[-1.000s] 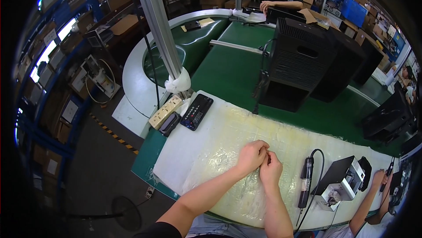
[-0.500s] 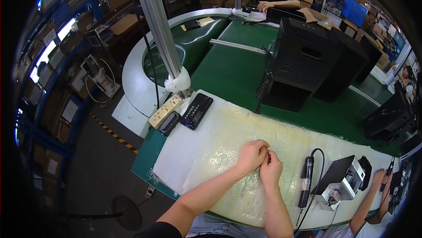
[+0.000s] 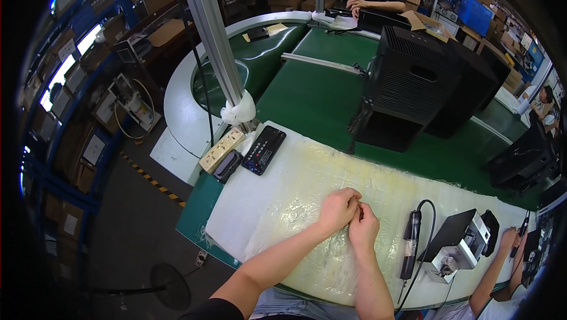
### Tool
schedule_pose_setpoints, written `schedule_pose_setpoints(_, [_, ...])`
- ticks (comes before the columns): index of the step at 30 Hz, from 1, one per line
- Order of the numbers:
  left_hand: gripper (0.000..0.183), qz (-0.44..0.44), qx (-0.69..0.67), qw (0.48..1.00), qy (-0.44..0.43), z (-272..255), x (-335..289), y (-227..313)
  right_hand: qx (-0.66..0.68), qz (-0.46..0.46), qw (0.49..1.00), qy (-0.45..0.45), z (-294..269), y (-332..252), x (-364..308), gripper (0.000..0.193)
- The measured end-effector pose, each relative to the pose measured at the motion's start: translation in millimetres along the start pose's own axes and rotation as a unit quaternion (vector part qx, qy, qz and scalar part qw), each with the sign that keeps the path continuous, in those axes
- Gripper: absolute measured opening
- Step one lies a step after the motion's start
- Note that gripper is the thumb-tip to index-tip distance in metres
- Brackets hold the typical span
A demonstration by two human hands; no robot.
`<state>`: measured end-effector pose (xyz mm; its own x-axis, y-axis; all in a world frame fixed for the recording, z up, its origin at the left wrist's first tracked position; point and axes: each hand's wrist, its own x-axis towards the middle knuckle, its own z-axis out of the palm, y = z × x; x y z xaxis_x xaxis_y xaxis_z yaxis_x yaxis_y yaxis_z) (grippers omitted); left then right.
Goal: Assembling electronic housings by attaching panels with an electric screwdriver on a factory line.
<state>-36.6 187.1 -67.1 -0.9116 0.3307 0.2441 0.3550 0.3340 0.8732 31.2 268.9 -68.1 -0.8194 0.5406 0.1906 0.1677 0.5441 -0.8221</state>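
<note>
Pinching together: left hand [image 3: 335, 209] and right hand [image 3: 364, 228] meet fingertip to fingertip over the middle of the desk [image 3: 236, 225], fingers of both curled closed. If something sits between them it's too small to make out; can't tell what they grip. Hands sit just above the clear plastic sheet [image 3: 331, 184] that covers the white desk top, which is wrinkled and yellowish.

Around them:
- electric screwdriver [image 3: 409, 248] lies just right of the right hand, black cable looping up from it
- small black and silver box unit [image 3: 458, 248] further right, near the desk edge
- black remote-style keypad [image 3: 263, 150] at the far-left corner, a dark phone-size device [image 3: 227, 166] and a beige power strip [image 3: 222, 150] beside it
- aluminium post [image 3: 212, 36] rises behind those, base wrapped in white foam
- green conveyor belt [image 3: 313, 95] beyond the desk carries black tower units [image 3: 410, 84]
- another person's hand [image 3: 508, 240] works at the right end of the desk.
</note>
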Motion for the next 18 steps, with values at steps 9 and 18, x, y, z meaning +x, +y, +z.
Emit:
schedule_pose_setpoints(9, [0.011,0.007,-0.007,1.0,0.005,-1.6,-0.4,3.2,0.004,0.008,1.0,-0.004,0.6,2.5,-0.5,0.016])
schedule_pose_setpoints(18, [0.014,0.0,-0.001,1.0,-0.003,-0.4,0.0,0.0,0.003,0.01,1.0,-0.004,0.3,1.1,-0.2,0.016])
